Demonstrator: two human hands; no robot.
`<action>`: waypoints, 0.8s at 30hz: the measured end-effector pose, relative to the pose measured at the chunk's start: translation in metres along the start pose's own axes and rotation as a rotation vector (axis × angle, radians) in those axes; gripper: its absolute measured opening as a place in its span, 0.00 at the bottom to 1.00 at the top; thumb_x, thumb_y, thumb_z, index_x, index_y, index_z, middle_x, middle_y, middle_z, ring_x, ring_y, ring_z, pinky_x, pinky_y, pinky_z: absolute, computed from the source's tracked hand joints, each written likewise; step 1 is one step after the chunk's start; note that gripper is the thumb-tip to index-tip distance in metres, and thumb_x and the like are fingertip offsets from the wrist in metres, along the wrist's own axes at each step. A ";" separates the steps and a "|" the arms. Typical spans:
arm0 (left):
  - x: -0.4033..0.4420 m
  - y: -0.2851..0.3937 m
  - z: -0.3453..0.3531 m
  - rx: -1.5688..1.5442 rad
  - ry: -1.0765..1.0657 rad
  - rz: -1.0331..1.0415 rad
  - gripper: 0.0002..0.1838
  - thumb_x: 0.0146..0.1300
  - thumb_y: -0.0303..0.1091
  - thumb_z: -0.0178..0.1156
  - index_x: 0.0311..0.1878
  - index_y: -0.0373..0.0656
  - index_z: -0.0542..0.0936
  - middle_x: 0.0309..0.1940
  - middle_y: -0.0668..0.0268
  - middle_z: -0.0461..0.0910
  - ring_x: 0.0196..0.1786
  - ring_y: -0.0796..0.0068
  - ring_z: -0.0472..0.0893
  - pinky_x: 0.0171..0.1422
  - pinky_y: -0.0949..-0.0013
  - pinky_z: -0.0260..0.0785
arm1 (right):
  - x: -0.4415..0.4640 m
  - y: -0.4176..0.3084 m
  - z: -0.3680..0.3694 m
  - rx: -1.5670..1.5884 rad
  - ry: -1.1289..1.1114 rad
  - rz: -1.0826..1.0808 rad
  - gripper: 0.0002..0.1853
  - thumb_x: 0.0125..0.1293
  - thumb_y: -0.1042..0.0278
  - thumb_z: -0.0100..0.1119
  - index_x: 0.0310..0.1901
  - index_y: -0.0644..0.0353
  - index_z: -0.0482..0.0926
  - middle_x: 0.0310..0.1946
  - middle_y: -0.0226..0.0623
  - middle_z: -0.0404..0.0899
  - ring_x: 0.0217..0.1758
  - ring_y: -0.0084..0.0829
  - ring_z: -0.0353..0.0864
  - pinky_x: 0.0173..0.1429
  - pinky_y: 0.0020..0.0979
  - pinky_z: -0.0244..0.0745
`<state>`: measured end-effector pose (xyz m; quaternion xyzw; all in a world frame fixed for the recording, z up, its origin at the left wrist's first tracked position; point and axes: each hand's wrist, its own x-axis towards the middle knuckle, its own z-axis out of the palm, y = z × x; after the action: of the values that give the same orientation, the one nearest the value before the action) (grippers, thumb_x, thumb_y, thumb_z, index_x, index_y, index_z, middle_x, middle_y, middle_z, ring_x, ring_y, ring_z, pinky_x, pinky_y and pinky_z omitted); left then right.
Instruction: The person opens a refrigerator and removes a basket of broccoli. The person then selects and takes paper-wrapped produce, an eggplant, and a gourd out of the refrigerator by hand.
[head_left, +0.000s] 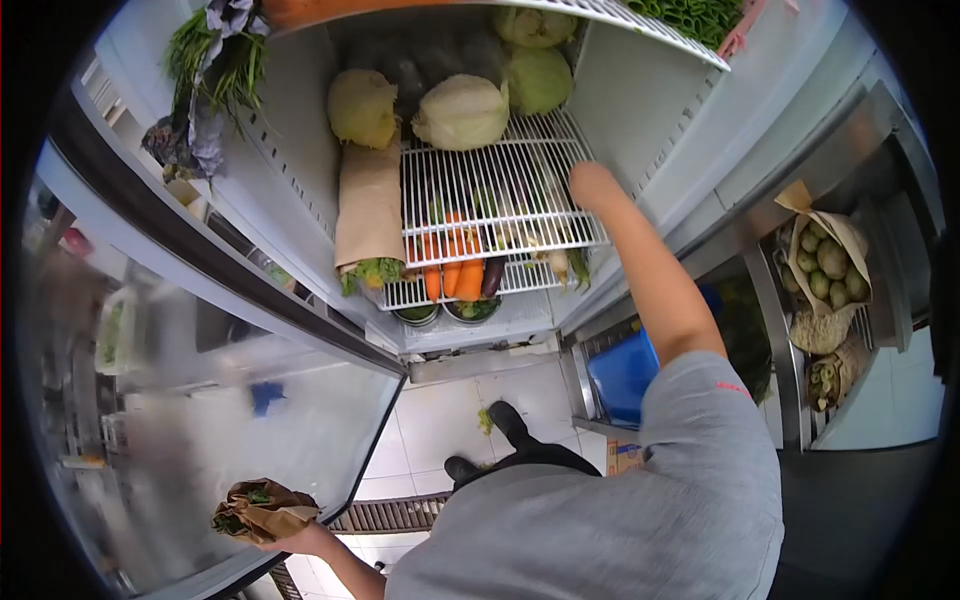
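Observation:
My left hand (298, 538) holds a crumpled brown paper bag (275, 514) with leafy greens showing at its opening, low beside the glass door. My right hand (594, 187) reaches into the fridge at the right edge of the white wire shelf (500, 190); its fingers are hidden from view. On that shelf lie a pale cabbage (462, 112), a yellowish round vegetable (362, 108), a green cabbage (540, 80) and a long brown paper wrap (368, 205) with greens poking out. Below are carrots (468, 278) and a dark purple eggplant (493, 275).
The fridge's glass door (290, 430) stands open on the left. Dark green bundles (205, 70) hang at the upper left. To the right are a blue bin (622, 375) and a rack with a paper bag of green produce (828, 262). Scraps (485, 421) lie on the tiles.

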<state>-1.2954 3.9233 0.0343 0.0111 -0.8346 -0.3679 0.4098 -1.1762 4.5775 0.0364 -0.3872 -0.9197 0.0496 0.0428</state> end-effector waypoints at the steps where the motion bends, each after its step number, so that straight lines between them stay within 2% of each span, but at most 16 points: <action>1: -0.001 -0.001 0.000 -0.004 -0.016 -0.030 0.46 0.46 0.33 0.68 0.64 0.35 0.48 0.60 0.50 0.59 0.61 0.57 0.65 0.65 0.58 0.60 | -0.044 -0.007 -0.009 0.000 -0.003 -0.008 0.10 0.52 0.73 0.49 0.30 0.67 0.80 0.33 0.53 0.79 0.41 0.48 0.79 0.46 0.42 0.74; 2: -0.002 0.002 0.000 -0.020 -0.012 -0.005 0.45 0.48 0.32 0.66 0.63 0.35 0.48 0.60 0.49 0.59 0.61 0.57 0.65 0.65 0.57 0.60 | -0.086 -0.012 -0.015 -0.003 -0.002 -0.020 0.09 0.52 0.73 0.49 0.30 0.67 0.80 0.32 0.53 0.79 0.40 0.48 0.79 0.45 0.42 0.73; 4: -0.005 0.009 0.003 -0.119 -0.039 -0.055 0.44 0.50 0.32 0.65 0.64 0.34 0.48 0.60 0.49 0.59 0.61 0.57 0.65 0.64 0.57 0.61 | -0.141 -0.008 -0.020 -0.203 -0.181 -0.118 0.09 0.52 0.72 0.50 0.30 0.65 0.80 0.30 0.51 0.79 0.38 0.48 0.78 0.45 0.43 0.73; 7: -0.003 0.026 0.003 -0.159 -0.015 -0.047 0.41 0.50 0.29 0.63 0.63 0.32 0.49 0.60 0.47 0.59 0.60 0.55 0.66 0.64 0.59 0.60 | -0.172 -0.029 -0.064 0.006 -0.219 -0.182 0.10 0.53 0.72 0.50 0.32 0.64 0.80 0.31 0.50 0.79 0.38 0.49 0.77 0.46 0.44 0.71; 9: -0.005 0.037 0.005 -0.158 0.024 -0.019 0.40 0.49 0.27 0.63 0.62 0.30 0.51 0.59 0.45 0.60 0.59 0.54 0.66 0.65 0.60 0.60 | -0.151 -0.043 -0.037 0.403 0.056 -0.143 0.08 0.54 0.70 0.53 0.34 0.61 0.80 0.33 0.48 0.78 0.36 0.48 0.76 0.43 0.41 0.71; 11: -0.006 0.030 0.004 -0.135 0.006 -0.026 0.40 0.49 0.26 0.62 0.62 0.29 0.51 0.59 0.44 0.59 0.60 0.53 0.65 0.66 0.58 0.58 | -0.121 -0.063 -0.004 0.560 0.506 -0.515 0.09 0.52 0.72 0.56 0.36 0.61 0.79 0.33 0.48 0.78 0.36 0.47 0.77 0.42 0.40 0.72; 14: -0.004 0.021 0.004 -0.169 -0.011 -0.077 0.40 0.50 0.27 0.61 0.62 0.29 0.51 0.59 0.44 0.60 0.60 0.53 0.65 0.66 0.57 0.56 | -0.103 -0.069 0.020 0.262 0.272 -0.509 0.10 0.51 0.71 0.58 0.37 0.60 0.80 0.35 0.46 0.78 0.40 0.44 0.77 0.44 0.37 0.72; 17: -0.003 0.016 0.001 -0.103 -0.005 -0.019 0.41 0.49 0.27 0.62 0.63 0.30 0.49 0.59 0.46 0.60 0.59 0.54 0.66 0.65 0.58 0.58 | -0.131 -0.101 -0.037 0.312 -0.387 -0.453 0.10 0.51 0.71 0.58 0.36 0.61 0.80 0.38 0.46 0.78 0.44 0.43 0.76 0.47 0.35 0.71; 18: -0.003 0.017 0.001 -0.066 -0.012 0.011 0.42 0.49 0.27 0.63 0.63 0.31 0.48 0.59 0.47 0.60 0.59 0.56 0.67 0.64 0.59 0.60 | -0.132 -0.109 -0.037 0.437 -0.290 -0.452 0.09 0.51 0.70 0.59 0.35 0.62 0.80 0.38 0.45 0.79 0.43 0.43 0.77 0.47 0.35 0.72; 20: -0.006 0.026 0.000 0.010 -0.019 0.037 0.42 0.51 0.28 0.62 0.63 0.32 0.47 0.60 0.48 0.59 0.57 0.56 0.68 0.64 0.59 0.61 | -0.106 -0.133 -0.008 0.520 0.450 -0.547 0.08 0.51 0.68 0.60 0.32 0.62 0.80 0.35 0.44 0.79 0.40 0.42 0.78 0.45 0.36 0.72; 22: -0.008 0.026 0.002 -0.145 -0.010 -0.055 0.41 0.50 0.28 0.62 0.64 0.31 0.49 0.60 0.47 0.60 0.59 0.54 0.66 0.66 0.58 0.58 | -0.091 -0.145 0.006 0.469 0.590 -0.643 0.09 0.52 0.66 0.60 0.30 0.62 0.80 0.32 0.43 0.80 0.36 0.42 0.79 0.42 0.38 0.73; 23: -0.006 0.024 0.003 -0.227 0.000 -0.095 0.41 0.50 0.28 0.61 0.64 0.31 0.50 0.60 0.46 0.60 0.61 0.54 0.65 0.67 0.58 0.56 | -0.094 -0.150 0.007 0.399 0.355 -0.699 0.09 0.53 0.64 0.60 0.29 0.61 0.79 0.31 0.42 0.80 0.34 0.43 0.79 0.41 0.40 0.73; 24: -0.005 0.020 0.001 -0.056 0.025 0.022 0.40 0.51 0.30 0.61 0.64 0.32 0.50 0.61 0.47 0.59 0.61 0.54 0.65 0.66 0.59 0.57 | -0.110 -0.154 -0.020 0.493 0.213 -0.651 0.10 0.55 0.61 0.57 0.29 0.59 0.79 0.30 0.43 0.79 0.34 0.44 0.78 0.39 0.42 0.73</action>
<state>-1.2877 3.9401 0.0429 -0.0052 -0.8187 -0.3865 0.4245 -1.2065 4.3926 0.0712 -0.0574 -0.9450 0.2119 0.2424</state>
